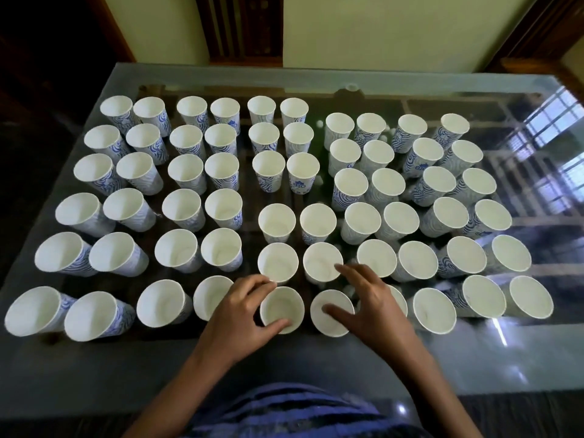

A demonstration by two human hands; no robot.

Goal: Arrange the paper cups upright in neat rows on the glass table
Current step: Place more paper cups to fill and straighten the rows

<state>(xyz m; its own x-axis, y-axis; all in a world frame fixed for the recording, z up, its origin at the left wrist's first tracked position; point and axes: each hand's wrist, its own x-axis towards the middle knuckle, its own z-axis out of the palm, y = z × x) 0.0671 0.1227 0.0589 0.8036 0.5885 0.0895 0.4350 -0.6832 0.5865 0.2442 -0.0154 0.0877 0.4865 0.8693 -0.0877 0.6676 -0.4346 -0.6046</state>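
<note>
Left hand (243,314) pinched front cup (282,306) rim; right hand (369,298) spread open over neighbouring cup (322,325) (packed tight): stray nudge could topple row.

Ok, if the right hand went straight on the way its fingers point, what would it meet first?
Probably the second-row cup just beyond the right hand: a fingertip overlaps its rim in this view, though whether it touches or hovers above is unclear.

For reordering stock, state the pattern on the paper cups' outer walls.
Blue wavy swirls on white, clearest on the farther white paper cups in the head view.
</note>
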